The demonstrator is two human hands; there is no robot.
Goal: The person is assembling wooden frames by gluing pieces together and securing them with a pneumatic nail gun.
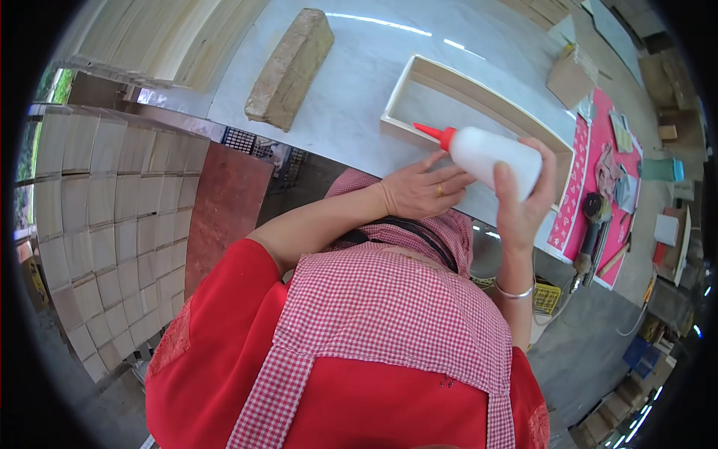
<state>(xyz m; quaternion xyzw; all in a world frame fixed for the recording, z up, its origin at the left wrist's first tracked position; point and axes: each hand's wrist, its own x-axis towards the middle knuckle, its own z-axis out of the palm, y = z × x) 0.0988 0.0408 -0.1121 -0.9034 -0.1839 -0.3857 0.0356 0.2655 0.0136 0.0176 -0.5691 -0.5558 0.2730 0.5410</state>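
My right hand (523, 187) is wrapped round a white squeeze bottle (495, 161) with a red pointed nozzle, a glue bottle by its look. The bottle is tilted on its side above a light wooden rectangular frame (479, 96), its nozzle pointing left over the frame's near wall. Close to that wall, under the bottle, lies my left hand (428, 188) with its fingers stretched out and a ring on one. Part of its fingertips is hidden, so whether they touch the frame is unclear. Through the frame the pale tabletop (359, 82) shows.
A brown, paper-like block (292, 69) rests on the table left of the frame. Stacked wooden boxes (120, 179) rise at the left. On the right, a pink cloth (562, 224) bears tools and rags, and a small cardboard box (572, 77) stands at the far right.
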